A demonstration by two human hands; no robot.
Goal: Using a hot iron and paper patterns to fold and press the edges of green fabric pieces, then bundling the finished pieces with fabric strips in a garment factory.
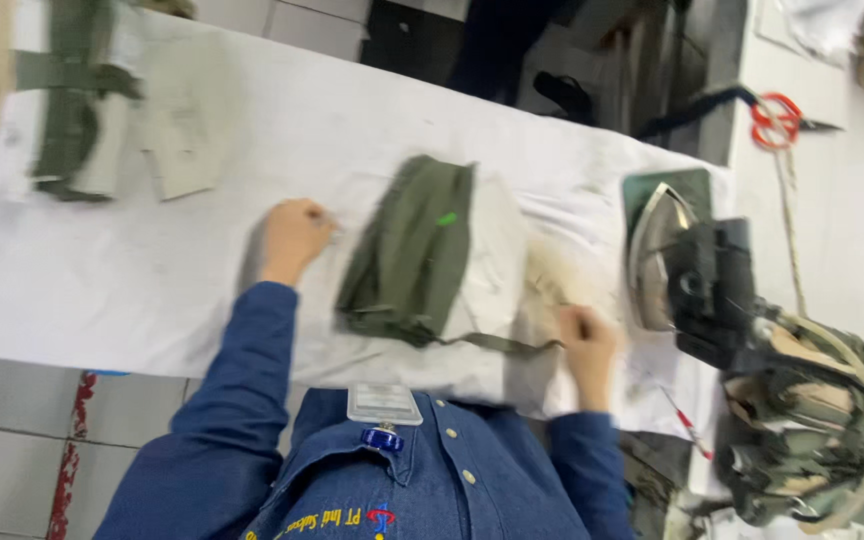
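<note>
An olive green fabric piece [407, 255] lies on the white padded table [152, 270], with a thin olive strap [502, 343] trailing from its lower edge to the right. My right hand [587, 345] is closed at the end of that strap and seems to pinch it. My left hand [292, 238] rests as a fist on the white cover, just left of the fabric and apart from it. Both arms wear blue denim sleeves. The view is blurred, so whether the left fist holds anything small is unclear.
A steam iron [667, 255] stands on a green rest at the table's right end. Red-handled scissors [774, 120] lie on the white surface beyond it. More olive pieces [72, 100] and a pale cut panel [182, 130] sit far left. A fabric bundle [812, 430] is at lower right.
</note>
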